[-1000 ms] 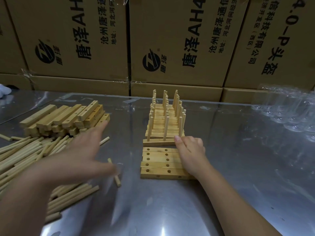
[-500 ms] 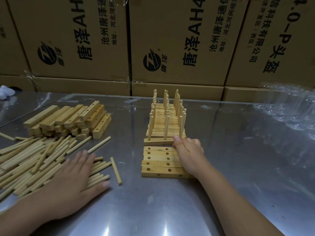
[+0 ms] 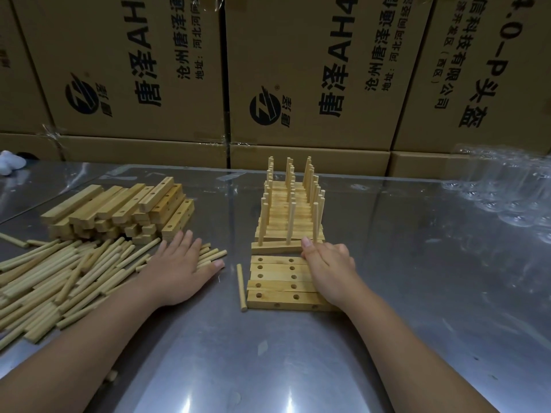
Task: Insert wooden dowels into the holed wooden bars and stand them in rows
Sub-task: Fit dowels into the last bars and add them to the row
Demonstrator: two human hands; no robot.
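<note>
A heap of loose wooden dowels [image 3: 59,272] covers the table's left side. My left hand [image 3: 179,263] lies flat on its right end with fingers spread. Several holed bars without dowels [image 3: 277,281] lie side by side at centre. My right hand [image 3: 328,269] rests on their right ends, its thumb against the nearest doweled bar [image 3: 277,247]. That bar sits slightly askew with upright dowels in it. Behind it stand rows of finished bars with dowels [image 3: 290,204]. One single dowel [image 3: 241,287] lies just left of the flat bars.
A stack of spare holed bars [image 3: 119,210] sits at the back left. Clear plastic cups [image 3: 507,189] crowd the right rear of the steel table [image 3: 417,293]. Cardboard boxes [image 3: 313,70] wall off the back. A white object [image 3: 9,163] lies at the far left.
My left hand came down onto the dowel heap and slid right, pushing dowels with it. The single dowel now lies beside the flat bars. My right hand stayed put.
</note>
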